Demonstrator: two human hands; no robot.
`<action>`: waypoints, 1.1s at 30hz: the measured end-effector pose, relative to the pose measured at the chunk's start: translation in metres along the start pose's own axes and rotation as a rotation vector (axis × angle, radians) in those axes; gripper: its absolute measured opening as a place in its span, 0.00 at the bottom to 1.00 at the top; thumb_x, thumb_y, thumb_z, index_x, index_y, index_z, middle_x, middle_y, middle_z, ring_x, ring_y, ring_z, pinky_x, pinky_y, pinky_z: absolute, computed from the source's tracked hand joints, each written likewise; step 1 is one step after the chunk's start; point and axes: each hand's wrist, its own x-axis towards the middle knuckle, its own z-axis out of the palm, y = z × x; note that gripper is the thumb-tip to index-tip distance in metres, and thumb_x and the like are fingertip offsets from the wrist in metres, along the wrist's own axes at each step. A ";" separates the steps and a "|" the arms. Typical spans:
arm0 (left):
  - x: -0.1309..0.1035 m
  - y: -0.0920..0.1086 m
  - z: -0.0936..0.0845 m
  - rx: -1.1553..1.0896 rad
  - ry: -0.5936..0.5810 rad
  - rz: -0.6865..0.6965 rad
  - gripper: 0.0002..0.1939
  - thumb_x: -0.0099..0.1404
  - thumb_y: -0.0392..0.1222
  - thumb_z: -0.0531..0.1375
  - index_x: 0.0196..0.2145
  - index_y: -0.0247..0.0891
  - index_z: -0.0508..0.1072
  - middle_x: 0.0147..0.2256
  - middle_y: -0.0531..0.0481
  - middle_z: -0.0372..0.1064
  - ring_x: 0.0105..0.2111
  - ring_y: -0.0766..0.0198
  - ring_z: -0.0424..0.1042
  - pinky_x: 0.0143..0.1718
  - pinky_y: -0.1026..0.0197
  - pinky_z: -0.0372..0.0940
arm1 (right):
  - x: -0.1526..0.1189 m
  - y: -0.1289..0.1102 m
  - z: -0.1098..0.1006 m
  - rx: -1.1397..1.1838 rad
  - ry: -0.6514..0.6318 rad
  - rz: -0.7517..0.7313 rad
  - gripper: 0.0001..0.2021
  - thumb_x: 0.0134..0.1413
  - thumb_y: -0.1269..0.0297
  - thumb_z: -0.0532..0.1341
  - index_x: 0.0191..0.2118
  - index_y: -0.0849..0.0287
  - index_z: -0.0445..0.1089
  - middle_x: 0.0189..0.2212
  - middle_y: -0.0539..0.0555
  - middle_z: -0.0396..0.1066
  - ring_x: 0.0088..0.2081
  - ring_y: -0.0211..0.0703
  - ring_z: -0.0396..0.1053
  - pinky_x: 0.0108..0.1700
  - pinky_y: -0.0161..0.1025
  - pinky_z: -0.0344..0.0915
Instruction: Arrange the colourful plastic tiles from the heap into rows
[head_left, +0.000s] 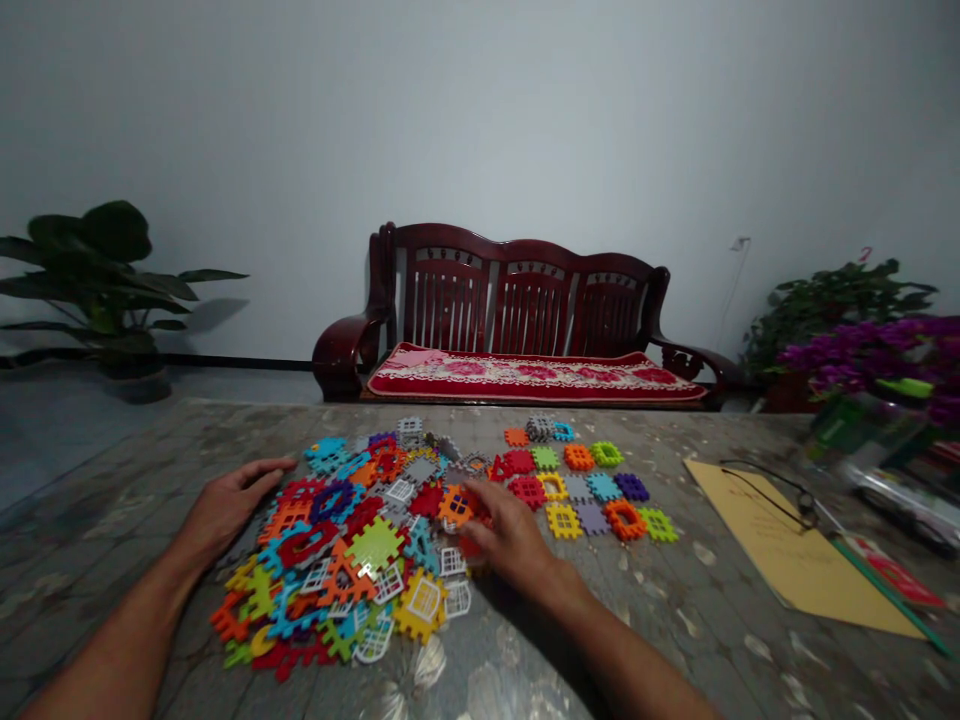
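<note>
A heap of colourful plastic interlocking building tiles covers the left middle of the table. My left hand lies at the heap's left edge, fingers stretched forward and holding nothing. At the heap's right side, my right hand has its forefinger and thumb at the upper and lower right edges of an orange window tile. Part of what lies under the palm is hidden. Beyond that hand, separate tiles lie in rough rows, among them a yellow window tile, an orange frame tile and a light green tile.
On the right of the patterned table lies a tan envelope with glasses on it. A green pencil, a bottle and purple flowers are nearby. A wooden bench stands behind the table.
</note>
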 end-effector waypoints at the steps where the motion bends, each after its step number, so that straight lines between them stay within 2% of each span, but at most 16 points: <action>1: 0.000 0.001 0.000 0.002 0.003 0.000 0.19 0.57 0.52 0.61 0.40 0.40 0.83 0.46 0.44 0.85 0.48 0.47 0.81 0.54 0.51 0.72 | 0.001 0.001 -0.003 0.018 0.010 0.015 0.30 0.55 0.71 0.64 0.65 0.51 0.70 0.59 0.56 0.74 0.59 0.52 0.71 0.63 0.51 0.66; 7: -0.003 0.005 -0.001 0.015 0.009 0.004 0.18 0.57 0.52 0.61 0.39 0.40 0.83 0.46 0.44 0.85 0.47 0.47 0.81 0.53 0.52 0.72 | 0.004 0.020 -0.010 0.064 0.110 0.082 0.30 0.53 0.70 0.64 0.64 0.57 0.70 0.60 0.60 0.73 0.60 0.54 0.71 0.65 0.54 0.64; 11: -0.003 0.004 -0.001 -0.002 0.010 0.007 0.18 0.55 0.52 0.62 0.37 0.41 0.83 0.43 0.44 0.85 0.45 0.48 0.82 0.50 0.53 0.74 | 0.005 0.033 -0.011 0.099 0.145 0.089 0.31 0.52 0.70 0.64 0.64 0.55 0.70 0.58 0.59 0.75 0.58 0.54 0.72 0.63 0.54 0.66; 14: -0.004 0.005 -0.001 -0.039 0.017 0.010 0.18 0.53 0.53 0.63 0.35 0.40 0.83 0.42 0.43 0.85 0.44 0.47 0.82 0.47 0.54 0.75 | 0.005 0.036 -0.012 0.105 0.146 0.119 0.31 0.52 0.68 0.65 0.64 0.55 0.70 0.58 0.59 0.75 0.58 0.54 0.72 0.62 0.54 0.67; 21: -0.001 0.000 0.000 -0.030 0.006 0.005 0.18 0.55 0.52 0.62 0.37 0.39 0.83 0.44 0.42 0.85 0.46 0.47 0.82 0.51 0.53 0.73 | 0.005 0.036 -0.019 0.050 0.142 0.093 0.31 0.51 0.70 0.66 0.63 0.53 0.72 0.57 0.58 0.76 0.57 0.55 0.73 0.62 0.55 0.67; 26: 0.003 -0.007 0.002 -0.066 0.005 0.026 0.18 0.53 0.53 0.63 0.37 0.40 0.83 0.45 0.42 0.85 0.47 0.48 0.82 0.50 0.54 0.74 | 0.002 0.032 -0.023 0.057 0.029 0.058 0.32 0.51 0.70 0.66 0.64 0.52 0.71 0.58 0.57 0.76 0.57 0.54 0.73 0.61 0.54 0.68; 33: -0.002 0.003 -0.001 -0.034 -0.006 0.013 0.17 0.55 0.51 0.62 0.37 0.40 0.83 0.45 0.43 0.85 0.46 0.48 0.82 0.52 0.53 0.73 | -0.006 0.017 -0.025 -0.086 -0.187 -0.011 0.35 0.49 0.71 0.66 0.66 0.53 0.69 0.62 0.59 0.72 0.63 0.57 0.69 0.66 0.55 0.63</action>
